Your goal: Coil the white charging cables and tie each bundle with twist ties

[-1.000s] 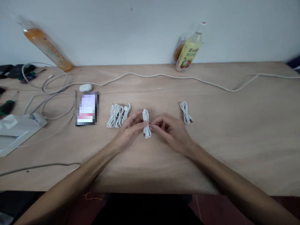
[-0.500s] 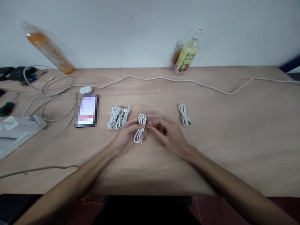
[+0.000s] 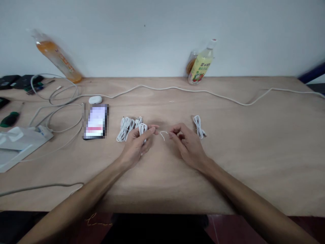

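Observation:
A coiled white cable [image 3: 143,128] is held in my left hand [image 3: 135,144], the thumb pressed over its loops. Between thumb and forefinger, my right hand [image 3: 186,144] pinches a short, thin white twist tie [image 3: 163,134] that dangles bent in the gap between both hands. Just behind my left hand lie several coiled white cables [image 3: 124,128] side by side, partly covered by it. One more coiled white cable [image 3: 198,126] rests on the table to the right of my right hand.
A phone [image 3: 96,121] and a white earbud case [image 3: 95,100] lie to the left, near tangled cords. One long white cord [image 3: 175,88] crosses the table [image 3: 254,152]. Two bottles, orange [image 3: 59,61] and yellow [image 3: 202,64], lean by the wall. A green-handled screwdriver [image 3: 10,119] lies far left.
The twist tie has come away from the coiled cable and now hangs from my right fingers. My left hand has shifted left with the cable, opening a gap between the hands.

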Tool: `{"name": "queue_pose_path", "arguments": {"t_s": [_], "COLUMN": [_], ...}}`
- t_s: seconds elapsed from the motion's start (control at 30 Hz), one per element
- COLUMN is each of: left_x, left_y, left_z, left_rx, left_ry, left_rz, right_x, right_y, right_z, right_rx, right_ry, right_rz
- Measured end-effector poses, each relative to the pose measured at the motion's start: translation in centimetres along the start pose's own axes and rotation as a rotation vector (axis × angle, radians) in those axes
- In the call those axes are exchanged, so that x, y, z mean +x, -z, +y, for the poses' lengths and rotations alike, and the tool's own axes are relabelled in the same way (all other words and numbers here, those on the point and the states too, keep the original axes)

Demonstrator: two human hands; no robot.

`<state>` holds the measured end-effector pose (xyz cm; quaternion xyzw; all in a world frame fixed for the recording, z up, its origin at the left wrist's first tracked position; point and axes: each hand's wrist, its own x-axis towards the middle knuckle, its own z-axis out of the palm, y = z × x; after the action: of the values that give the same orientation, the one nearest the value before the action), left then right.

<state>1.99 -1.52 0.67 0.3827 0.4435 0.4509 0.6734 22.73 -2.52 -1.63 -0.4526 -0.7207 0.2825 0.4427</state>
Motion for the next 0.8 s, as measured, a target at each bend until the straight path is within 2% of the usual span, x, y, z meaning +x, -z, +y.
{"name": "queue_pose_path", "arguments": {"t_s": [0.3, 0.53, 0.8], "left_x": [-0.32, -0.17, -0.34], "left_y": [-0.04, 0.19, -0.21], "left_z": [-0.39, -0.77, -0.69], "left_rx": [0.228, 0.247, 0.287], "left_ry": [0.009, 0.017, -0.003], "left_rz": [-0.129, -0.124, -0.096], "right_x": [0.15, 0.28, -0.01], "right_y": [0.53, 0.48, 0.29], "right_z": [0.44, 0.31, 0.42], "right_rx": [-0.167, -0.255, -0.445], "right_ry": [0.322, 0.42, 0.507], "right_rz": [-0.052, -0.052, 0.025]}}
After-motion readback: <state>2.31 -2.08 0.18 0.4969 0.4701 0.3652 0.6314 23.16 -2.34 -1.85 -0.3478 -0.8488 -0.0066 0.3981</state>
